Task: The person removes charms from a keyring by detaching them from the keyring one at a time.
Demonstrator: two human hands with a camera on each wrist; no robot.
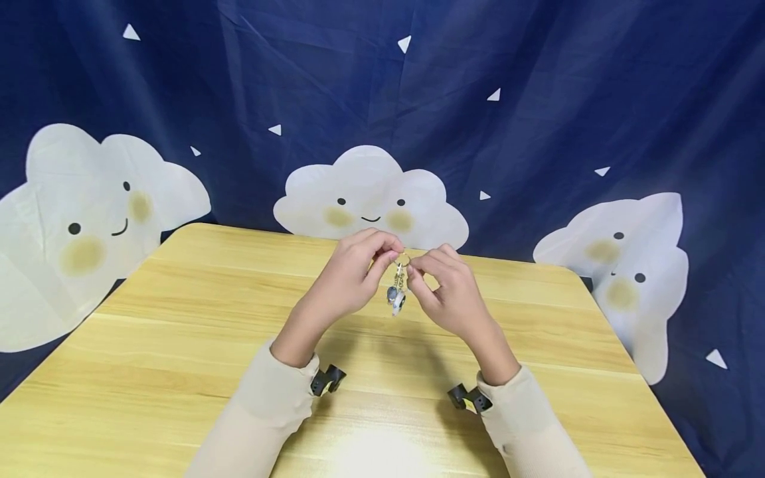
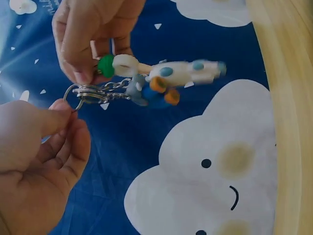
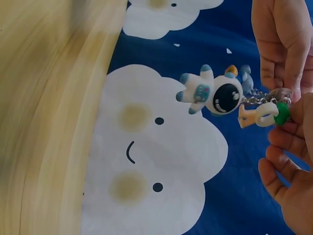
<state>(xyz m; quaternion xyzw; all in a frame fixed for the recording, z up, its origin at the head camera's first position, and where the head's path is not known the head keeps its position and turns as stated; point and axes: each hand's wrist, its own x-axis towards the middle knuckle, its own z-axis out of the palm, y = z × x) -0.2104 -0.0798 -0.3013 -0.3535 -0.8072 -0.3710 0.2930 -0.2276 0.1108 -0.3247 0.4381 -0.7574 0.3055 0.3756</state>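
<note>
Above the table, both hands hold a metal key ring (image 2: 73, 96) with chains and small figure charms. My left hand (image 1: 357, 269) pinches the ring between thumb and fingertips. Opposite it, my right hand (image 1: 451, 289) grips the key ring's other side, by a green-topped charm (image 3: 281, 113) with a white loop and a peach end. A white astronaut charm (image 3: 226, 99) with a dark visor and blue-tipped limbs dangles from a chain. Behind it hangs a grey-blue charm (image 2: 139, 90) with orange parts, partly covered. The right fingertips' exact contact is partly hidden.
A light wooden table (image 1: 179, 318) lies under the hands. Behind it hangs a dark blue curtain (image 1: 335, 79) printed with smiling clouds and white triangles. Black wrist cameras (image 1: 327, 380) sit on both cream sleeves (image 1: 257, 405).
</note>
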